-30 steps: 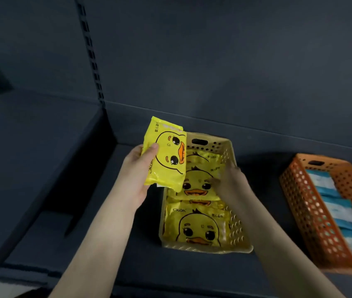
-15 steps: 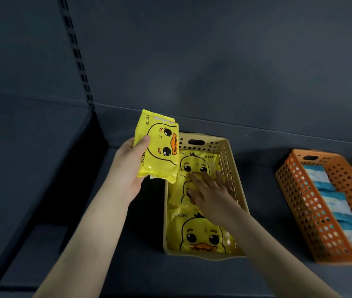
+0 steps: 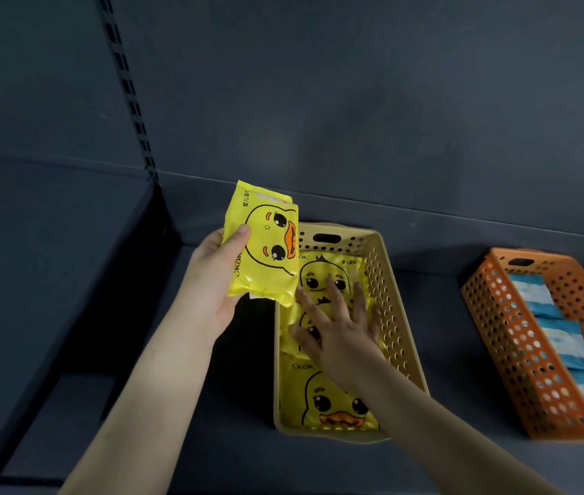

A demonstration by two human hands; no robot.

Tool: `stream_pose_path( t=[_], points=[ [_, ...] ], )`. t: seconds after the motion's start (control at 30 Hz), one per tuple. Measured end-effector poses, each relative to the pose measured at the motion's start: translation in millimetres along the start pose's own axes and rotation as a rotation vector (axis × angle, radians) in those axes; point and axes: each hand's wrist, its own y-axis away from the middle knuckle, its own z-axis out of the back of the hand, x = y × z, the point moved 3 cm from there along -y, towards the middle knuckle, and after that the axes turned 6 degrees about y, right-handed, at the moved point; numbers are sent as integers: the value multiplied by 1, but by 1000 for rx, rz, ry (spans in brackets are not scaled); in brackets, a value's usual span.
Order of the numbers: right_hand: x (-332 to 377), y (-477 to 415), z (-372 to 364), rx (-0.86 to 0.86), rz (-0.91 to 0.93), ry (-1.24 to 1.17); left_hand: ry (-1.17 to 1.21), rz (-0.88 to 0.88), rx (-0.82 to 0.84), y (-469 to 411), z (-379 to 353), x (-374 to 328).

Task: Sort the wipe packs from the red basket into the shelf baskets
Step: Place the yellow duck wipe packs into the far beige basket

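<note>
Holding yellow duck pack up, left hand pinches it. Right hand (fingers spread flat) presses packs in tan basket. Orange basket far right.

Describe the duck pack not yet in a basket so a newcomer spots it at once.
On the dark shelf stands a tan perforated basket lined with yellow duck packs. At its far left corner the left hand holds one more duck pack. Unlike those lying flat under the right hand, it is raised, its duck face sideways.
</note>
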Motion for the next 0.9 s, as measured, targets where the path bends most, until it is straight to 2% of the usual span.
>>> stream_pose_path(
  t=[0.13, 0.23, 0.3, 0.4, 0.47, 0.5, 0.57, 0.6, 0.67, 0.77, 0.83, 0.9],
  points=[
    [2, -2, -1, 28, -3, 34, -23, -10, 4, 0, 0, -4],
    [-1, 0, 8, 94, -6, -95, -65, -16, 41, 2, -1, -9],
    [-3, 4, 27, 54, 6, -282, -118, -15, 82, 3, -1, -14],
    [-13, 7, 75, -186, -49, -811, -218, 20, 167, 3, -3, -17],
    [-25, 3, 102, -204, -63, -1066, -320, 53, 250, 3, -13, -13],
    [-31, 2, 112, -180, -35, -1093, -386, 64, 283, 3, -19, -9],
    [-39, -1, 123, -89, 24, -974, -490, 84, 330, 1, -30, 1],
    [-44, -3, 123, -60, 36, -898, -517, 89, 342, -1, -34, 4],
    [-56, -7, 118, 1, 18, -902, -539, 72, 346, -7, -41, 8],
    [-68, -10, 111, 11, 46, -873, -631, -93, 315, -18, -48, 10],
    [-74, -13, 111, -131, 49, -909, -616, -255, 256, -26, -47, 11],
    [-82, -13, 114, -399, -21, -965, -508, -375, 188, -34, -38, 17]
  ],
)
